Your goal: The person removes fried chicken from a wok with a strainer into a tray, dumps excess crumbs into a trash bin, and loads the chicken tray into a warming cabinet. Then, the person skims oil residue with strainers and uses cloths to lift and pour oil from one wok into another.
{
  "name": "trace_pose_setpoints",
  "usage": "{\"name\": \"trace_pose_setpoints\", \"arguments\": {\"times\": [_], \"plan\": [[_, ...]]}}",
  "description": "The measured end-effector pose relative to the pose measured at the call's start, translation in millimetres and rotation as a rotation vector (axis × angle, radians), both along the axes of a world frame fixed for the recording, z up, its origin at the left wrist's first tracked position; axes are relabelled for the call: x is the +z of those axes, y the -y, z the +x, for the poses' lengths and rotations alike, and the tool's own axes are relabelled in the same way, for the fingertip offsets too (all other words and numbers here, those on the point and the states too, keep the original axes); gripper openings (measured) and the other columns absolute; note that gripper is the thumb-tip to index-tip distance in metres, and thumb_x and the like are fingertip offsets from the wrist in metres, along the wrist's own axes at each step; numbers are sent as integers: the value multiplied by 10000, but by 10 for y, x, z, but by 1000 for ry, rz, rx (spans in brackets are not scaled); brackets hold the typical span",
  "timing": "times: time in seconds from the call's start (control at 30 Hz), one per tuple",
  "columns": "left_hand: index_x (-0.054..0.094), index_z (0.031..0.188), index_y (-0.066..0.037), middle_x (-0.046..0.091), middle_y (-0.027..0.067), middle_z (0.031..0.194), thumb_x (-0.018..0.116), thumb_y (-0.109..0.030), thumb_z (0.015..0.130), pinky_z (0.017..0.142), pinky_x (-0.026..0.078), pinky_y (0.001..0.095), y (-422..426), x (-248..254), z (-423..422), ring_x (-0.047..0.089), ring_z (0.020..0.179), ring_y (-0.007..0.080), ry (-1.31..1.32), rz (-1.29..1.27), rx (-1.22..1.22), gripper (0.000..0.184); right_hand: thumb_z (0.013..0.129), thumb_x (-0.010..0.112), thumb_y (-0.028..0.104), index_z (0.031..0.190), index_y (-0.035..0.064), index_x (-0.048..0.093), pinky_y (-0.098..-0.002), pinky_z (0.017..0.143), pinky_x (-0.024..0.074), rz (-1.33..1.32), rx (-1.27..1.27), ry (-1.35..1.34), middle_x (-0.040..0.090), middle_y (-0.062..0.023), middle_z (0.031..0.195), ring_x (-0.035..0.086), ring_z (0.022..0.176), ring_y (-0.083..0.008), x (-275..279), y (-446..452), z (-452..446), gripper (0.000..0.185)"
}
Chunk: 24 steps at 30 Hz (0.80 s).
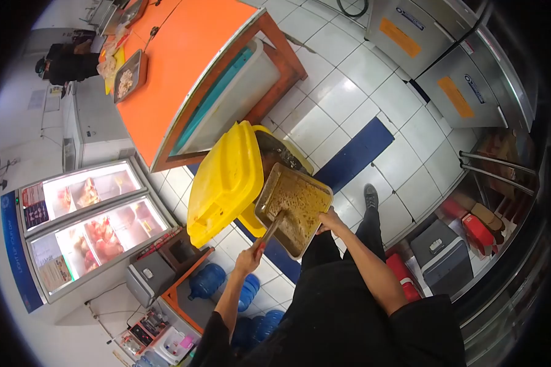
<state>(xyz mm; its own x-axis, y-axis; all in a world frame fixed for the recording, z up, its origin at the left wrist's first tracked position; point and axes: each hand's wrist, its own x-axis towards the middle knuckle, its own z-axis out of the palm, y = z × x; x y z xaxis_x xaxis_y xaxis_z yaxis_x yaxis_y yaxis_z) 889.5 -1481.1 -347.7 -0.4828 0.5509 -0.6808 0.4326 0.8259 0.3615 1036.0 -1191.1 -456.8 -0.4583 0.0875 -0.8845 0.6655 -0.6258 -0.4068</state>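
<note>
My right hand (330, 221) grips the side of a rectangular metal tray (317, 185), which is tilted over an open yellow trash bin (303, 160). Brown, greasy residue coats the inside of the tray. My left hand (248, 260) is closed round a brown-handled tool (269, 233) whose far end reaches into the tray. Its head blends into the residue, so its exact kind is unclear. The bin's yellow lid (226, 180) hangs swung open to the left, and dark waste shows inside the bin beyond the tray.
An orange-topped table (183, 49) stands ahead, with a metal pan of food (130, 76) on it. A lit display freezer (98, 223) is at left, near blue water jugs (207, 281). Steel cabinets (459, 92) line the right. Another person (73, 64) is at far left.
</note>
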Motion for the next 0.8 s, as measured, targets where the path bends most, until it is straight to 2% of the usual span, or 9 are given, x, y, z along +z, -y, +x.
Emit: {"name": "trace_pose_setpoints", "arguments": {"times": [0.1,0.17,0.27,0.5,0.53,0.57,0.63,0.77,0.8], "plan": [[415,1405,-212,663,242,831,521,-288,937,679,518,514,-107,214,263,635,772,443,57,296,36,486,853,527,167,1322,-68,389,-399,505,615,5,-19,24,369,-259,1277,662,869,-381,42,-73,7,543],[433,1395,-208,657,255,854,516,-305,937,688,517,512,-98,363,372,633,778,445,170,160,69,475,837,516,144,1243,-104,466,-354,515,606,1,-14,-35,623,-252,1024,688,715,-315,70,-78,-8,479],[439,1397,-214,661,233,830,533,-320,927,668,518,494,240,89,111,636,746,433,-52,-146,45,491,834,515,157,1230,-94,487,-342,518,603,50,53,69,624,-249,1036,688,734,-303,217,-179,-96,469],[457,1373,-291,627,185,640,511,-321,927,573,516,494,107,446,-713,628,585,395,-62,-212,-348,451,874,475,153,1292,-53,433,-354,541,600,-147,-103,14,626,-230,1061,686,768,-307,377,6,-16,468],[490,1351,-259,670,197,799,533,-300,917,685,525,496,207,259,-923,656,748,388,-131,-227,-406,439,876,472,157,1295,-42,430,-356,533,601,-118,-121,56,623,-220,1080,690,783,-301,374,50,-19,466],[535,1312,-212,661,204,1021,565,-285,901,847,492,486,637,-234,-1099,625,976,366,-396,195,-409,418,878,469,160,1298,-30,427,-358,525,601,-90,-148,102,620,-211,1100,693,798,-296,383,117,4,463],[573,1271,-181,599,199,1195,594,-278,884,957,434,475,182,-20,-1210,553,1120,361,-459,273,-394,399,894,465,175,1293,-17,424,-362,532,600,-166,-202,110,621,-208,1094,692,797,-297,327,272,112,444],[603,1184,-111,607,149,1214,555,-279,886,917,461,460,276,-390,-923,573,1096,366,-531,198,-409,345,936,451,221,1307,30,390,-374,549,598,-322,-382,151,613,-201,1101,688,796,-302,234,815,240,421],[593,1169,-94,609,162,1206,527,-303,896,902,471,457,275,-569,-842,587,1072,373,-216,-140,-75,350,946,453,211,1328,67,362,-382,571,602,-323,-375,161,605,-186,1115,686,820,-304,200,937,166,418]]}}
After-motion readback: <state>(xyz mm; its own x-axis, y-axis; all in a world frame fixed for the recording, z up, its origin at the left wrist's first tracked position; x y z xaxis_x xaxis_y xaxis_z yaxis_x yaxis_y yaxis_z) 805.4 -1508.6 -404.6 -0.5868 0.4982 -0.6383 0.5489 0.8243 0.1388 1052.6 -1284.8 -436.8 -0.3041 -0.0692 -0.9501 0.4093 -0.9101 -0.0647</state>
